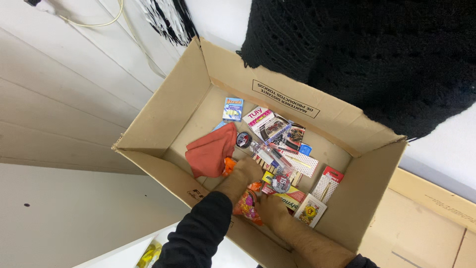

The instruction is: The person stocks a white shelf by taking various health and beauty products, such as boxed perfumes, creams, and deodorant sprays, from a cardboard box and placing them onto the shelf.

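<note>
White boards surround an open cardboard box (163, 114) of small goods. By its left wall lies a red cloth (210, 151). The left hand (247, 171) curls down among the packets, its grip unclear; beside it, the right hand (272, 208) seems to pinch an orange snack packet (248, 206), its fingers partly hidden.

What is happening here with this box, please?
A person in dark sleeves has both hands down in an open cardboard box. The left hand rests among the small packets near an orange-red cloth. The right hand lies on a colourful snack bag, beside a flat yellow-and-red package. Whether either hand's fingers grip anything cannot be told. Small cards, packets and round tins lie loose on the box's bottom.
</note>
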